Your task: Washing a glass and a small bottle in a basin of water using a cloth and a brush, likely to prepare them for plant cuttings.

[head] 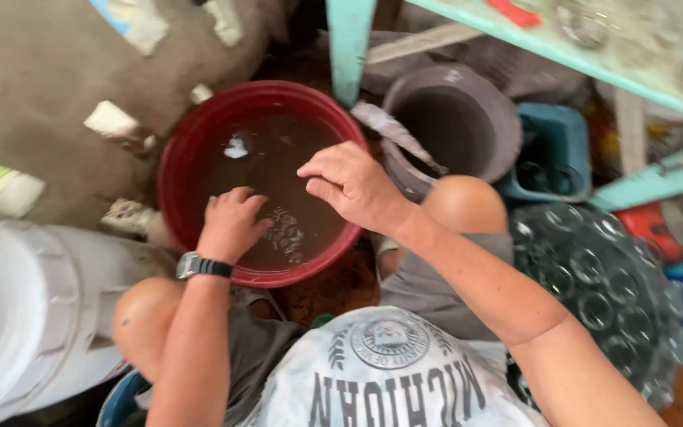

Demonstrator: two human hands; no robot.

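Note:
A red basin (pixel 179 150) full of brownish water stands on the ground between my knees. My left hand (pixel 231 225), with a dark watch on the wrist, reaches down into the water near a clear glassy object (pixel 284 233) at the surface; whether it grips anything is hidden. My right hand (pixel 351 186) hovers over the basin's right side, fingers together and bent downward, nothing visible in it. A small white patch (pixel 236 147) floats at the far side of the water.
A grey pot (pixel 468 119) stands right of the basin, with a teal crate (pixel 555 150) beyond it. Several clear glasses (pixel 602 277) are stacked at my right. A white plastic container (pixel 25 308) sits at my left. A teal table leg (pixel 349 47) rises behind the basin.

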